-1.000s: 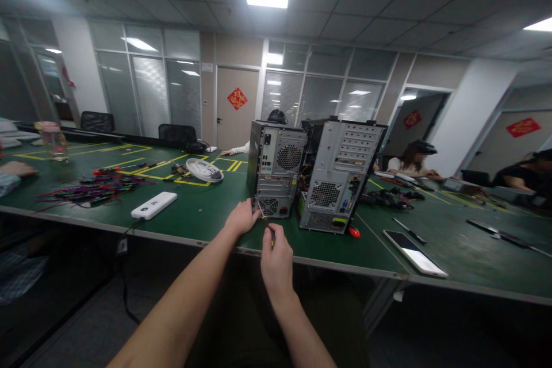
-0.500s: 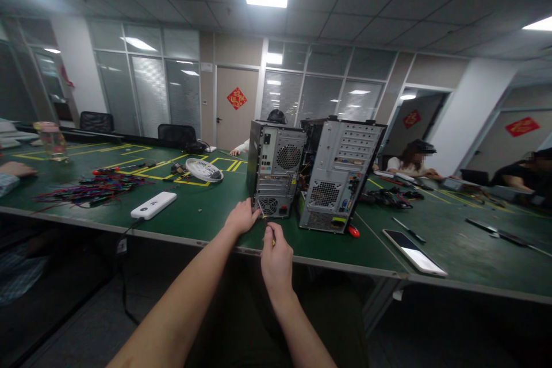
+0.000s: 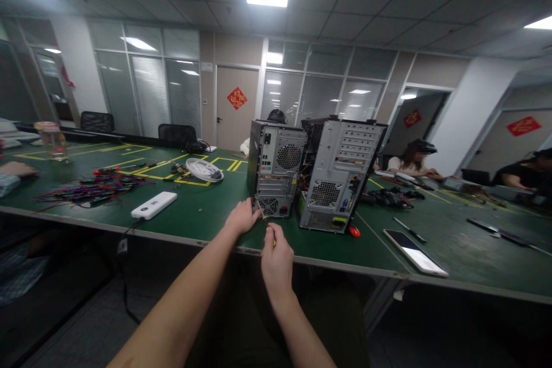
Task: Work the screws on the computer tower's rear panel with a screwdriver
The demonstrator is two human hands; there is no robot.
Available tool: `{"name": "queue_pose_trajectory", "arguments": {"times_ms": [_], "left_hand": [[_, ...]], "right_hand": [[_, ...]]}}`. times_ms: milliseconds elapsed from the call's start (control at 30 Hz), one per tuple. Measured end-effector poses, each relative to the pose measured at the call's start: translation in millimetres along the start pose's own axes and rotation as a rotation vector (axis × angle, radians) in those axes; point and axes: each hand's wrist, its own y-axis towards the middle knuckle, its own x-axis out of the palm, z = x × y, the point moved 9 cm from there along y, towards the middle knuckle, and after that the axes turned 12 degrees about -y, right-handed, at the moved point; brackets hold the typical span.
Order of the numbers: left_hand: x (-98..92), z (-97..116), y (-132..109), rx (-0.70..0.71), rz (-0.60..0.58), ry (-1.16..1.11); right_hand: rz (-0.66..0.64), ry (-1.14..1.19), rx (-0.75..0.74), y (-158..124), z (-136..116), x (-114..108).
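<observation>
My right hand (image 3: 276,259) is closed around the dark, yellow-marked handle of a screwdriver (image 3: 263,211). The shaft points up and away, its tip at the lower left of the back panel of a computer tower (image 3: 280,184). Against that tower's bottom left corner, my left hand (image 3: 242,217) is pressed, fingers at the case edge and thumb close to the screwdriver shaft. The tower stands upright, its rear with fan grilles and ports facing me. Just right of it is a second, larger tower (image 3: 340,184), also upright with its back toward me.
A white power bank (image 3: 154,205) with a cable and a pile of coloured wires (image 3: 95,187) lie left. A white racket-like object (image 3: 204,170) is further back. At right are a phone (image 3: 414,253), a thin metal strip (image 3: 409,229) and black cables (image 3: 388,197). Several people sit around.
A co-worker's hand behind the towers has drawn back, leaving only a bit of pale sleeve in sight. My hands, the screwdriver and the towers look practically unmoved.
</observation>
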Motion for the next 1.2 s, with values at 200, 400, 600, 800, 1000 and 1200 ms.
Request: {"name": "queue_pose_trajectory", "arguments": {"times_ms": [200, 400, 600, 800, 1000, 1200], "left_hand": [[-0.7, 0.1, -0.4, 0.0, 0.004, 0.001], [-0.6, -0.6, -0.5, -0.003, 0.003, -0.003], [0.0, 0.5, -0.3, 0.003, -0.002, 0.007], [-0.4, 0.8, -0.6, -0.01, -0.011, 0.003], [-1.5, 1.3, -1.5, -0.018, -0.018, -0.001], [-2.6, 2.6, -2.3, -0.017, -0.016, -0.004]], "right_hand": [[0.009, 0.005, 0.011, -0.7, 1.2, -0.1], [0.001, 0.014, -0.002, 0.1, -2.1, -1.0], [0.01, -0.085, -0.099, 0.2, -11.3, -1.4], [-0.012, -0.244, -0.205, -1.8, -21.0, 4.5], [-0.053, -0.295, -0.221, -1.0, -25.0, 5.7], [0.018, -0.176, -0.151, 4.2, -20.7, -5.2]]}}
